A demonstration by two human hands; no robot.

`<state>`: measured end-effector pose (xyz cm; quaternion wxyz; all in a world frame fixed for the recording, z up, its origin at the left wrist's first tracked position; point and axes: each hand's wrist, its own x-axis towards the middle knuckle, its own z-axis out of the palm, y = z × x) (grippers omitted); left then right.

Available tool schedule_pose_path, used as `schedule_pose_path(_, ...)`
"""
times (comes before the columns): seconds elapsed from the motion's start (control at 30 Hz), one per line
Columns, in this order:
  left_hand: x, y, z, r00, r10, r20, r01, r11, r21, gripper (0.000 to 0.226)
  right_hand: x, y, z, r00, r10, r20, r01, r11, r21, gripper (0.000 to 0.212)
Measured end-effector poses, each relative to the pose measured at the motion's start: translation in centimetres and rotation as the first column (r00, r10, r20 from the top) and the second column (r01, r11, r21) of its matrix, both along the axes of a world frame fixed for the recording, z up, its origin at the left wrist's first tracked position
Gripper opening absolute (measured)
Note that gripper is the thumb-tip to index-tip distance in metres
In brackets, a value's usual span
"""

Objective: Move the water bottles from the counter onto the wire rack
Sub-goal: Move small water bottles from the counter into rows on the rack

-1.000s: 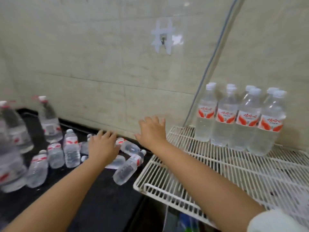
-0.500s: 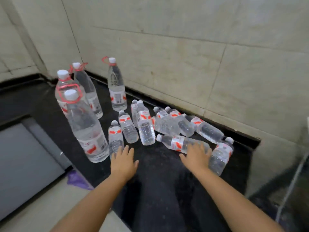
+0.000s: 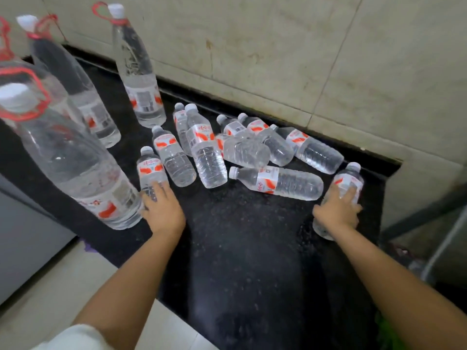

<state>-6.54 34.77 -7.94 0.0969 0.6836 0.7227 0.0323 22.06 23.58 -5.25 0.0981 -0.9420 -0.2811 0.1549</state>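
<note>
Both hands have advanced onto bottles: left hand (image 3: 161, 210) fingers wrap the nearest upright small bottle (image 3: 151, 173); right hand (image 3: 337, 213) grasps the rightmost bottle (image 3: 346, 184), near the counter (image 3: 247, 248) right edge. Bare counter lies between the forearms.

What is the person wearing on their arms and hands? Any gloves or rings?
No gloves show on the left hand or right hand. No rings or watch are visible. Both forearms are bare. A white sleeve shows at the bottom edge on the left arm.
</note>
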Motion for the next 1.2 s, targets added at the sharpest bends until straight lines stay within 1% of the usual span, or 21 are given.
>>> schedule_pose_path(0.13, -0.3, -1.4, 0.1, 0.998, -0.035, -0.044, 0.035, 0.999, 0.002, 0.058, -0.2, -0.9, -0.1, 0.998, 0.050, 0.023, -0.050, 0.999, 0.014, 0.066)
schedule_pose_path(0.2, -0.5, -3.2, 0.2, 0.998, -0.052, -0.037, 0.052, 0.999, 0.006, 0.058, -0.5, -1.7, -0.2, 0.997, 0.080, 0.019, -0.081, 0.996, 0.026, 0.066)
schedule_pose_path(0.3, -1.0, -6.8, 0.5, 0.997, -0.080, 0.002, 0.080, 0.997, 0.003, 0.060, -1.3, -3.8, -0.3, 0.996, 0.088, -0.029, -0.085, 0.993, 0.087, 0.066)
schedule_pose_path(0.37, -1.4, -9.4, 0.5, 0.986, -0.169, 0.000, 0.169, 0.985, 0.038, 0.065, -1.8, -5.6, -0.2, 0.992, 0.119, -0.047, -0.113, 0.988, 0.105, 0.066)
schedule_pose_path(0.43, -1.8, -11.8, 0.4, 0.964, -0.261, -0.054, 0.264, 0.963, 0.060, 0.069, -2.6, -7.6, -0.1, 0.981, 0.191, -0.025, -0.189, 0.979, 0.073, 0.066)
schedule_pose_path(0.53, -2.1, -15.2, 0.5, 0.939, -0.343, -0.039, 0.345, 0.934, 0.092, 0.071, -4.2, -10.4, 0.2, 0.947, 0.320, 0.021, -0.320, 0.947, -0.010, 0.066)
schedule_pose_path(0.7, -1.9, -19.1, 0.5, 0.885, -0.462, -0.047, 0.464, 0.872, 0.158, 0.070, -6.1, -13.9, 0.4, 0.919, 0.395, 0.022, -0.393, 0.918, -0.045, 0.065)
schedule_pose_path(0.77, -1.7, -20.2, 0.4, 0.873, -0.487, -0.028, 0.483, 0.854, 0.195, 0.074, -6.4, -15.1, 0.4, 0.882, 0.471, 0.029, -0.468, 0.881, -0.065, 0.066)
schedule_pose_path(0.8, -1.6, -20.6, 0.4, 0.867, -0.498, -0.010, 0.490, 0.849, 0.201, 0.078, -6.6, -15.7, 0.4, 0.846, 0.531, 0.037, -0.528, 0.846, -0.078, 0.067)
schedule_pose_path(0.87, -1.6, -21.0, 0.6, 0.869, -0.494, 0.018, 0.485, 0.859, 0.163, 0.082, -6.7, -16.6, 0.3, 0.753, 0.655, 0.059, -0.650, 0.755, -0.092, 0.069)
schedule_pose_path(0.9, -1.6, -21.1, 0.6, 0.877, -0.480, 0.014, 0.473, 0.869, 0.143, 0.080, -6.8, -16.8, 0.4, 0.715, 0.697, 0.061, -0.692, 0.717, -0.085, 0.070)
schedule_pose_path(0.97, -1.3, -20.9, 1.4, 0.898, -0.440, 0.008, 0.437, 0.893, 0.106, 0.069, -7.0, -16.8, 0.6, 0.676, 0.735, 0.050, -0.733, 0.678, -0.054, 0.068)
schedule_pose_path(1.0, -1.0, -20.5, 2.1, 0.917, -0.397, 0.028, 0.394, 0.915, 0.087, 0.063, -7.1, -16.6, 0.7, 0.678, 0.734, 0.043, -0.732, 0.679, -0.051, 0.066)
schedule_pose_path(1.07, -0.1, -19.3, 3.4, 0.962, -0.271, 0.038, 0.271, 0.962, 0.010, 0.059, -7.2, -15.9, 1.0, 0.723, 0.690, 0.035, -0.687, 0.724, -0.060, 0.065)
schedule_pose_path(1.13, 0.9, -17.8, 3.8, 0.979, -0.201, 0.035, 0.202, 0.978, -0.051, 0.063, -7.2, -14.7, 1.3, 0.809, 0.587, 0.031, -0.585, 0.809, -0.060, 0.069)
schedule_pose_path(1.2, 2.1, -16.4, 4.0, 0.986, -0.146, 0.078, 0.152, 0.986, -0.075, 0.071, -7.4, -13.1, 1.5, 0.881, 0.473, -0.001, -0.472, 0.879, -0.062, 0.077)
